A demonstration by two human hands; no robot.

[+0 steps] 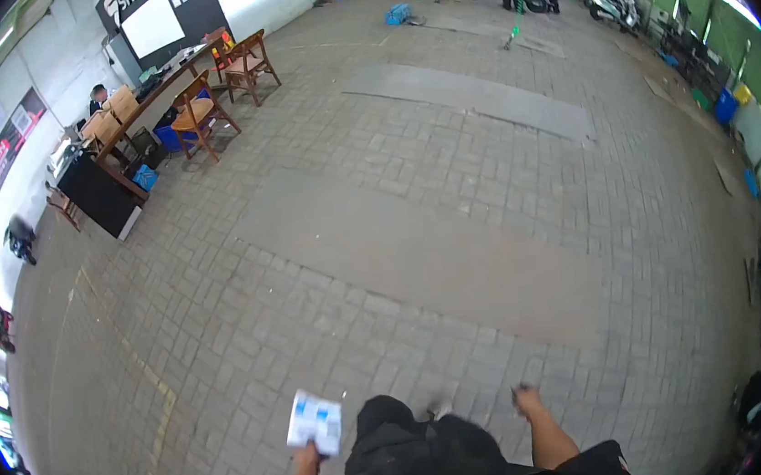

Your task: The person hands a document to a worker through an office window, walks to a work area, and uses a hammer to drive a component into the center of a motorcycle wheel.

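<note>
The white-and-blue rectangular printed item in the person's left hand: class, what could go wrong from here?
The left hand holds the white-and-blue rectangular printed item near its lower edge, so it might slip or bend. A broad, grey-brown flat sheet lies on the grey paved floor ahead; its edge might catch a foot.

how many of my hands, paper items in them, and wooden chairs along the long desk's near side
Left hand and right hand: 2
White-and-blue paper item: 1
Wooden chairs: 2
Total: 5
</note>
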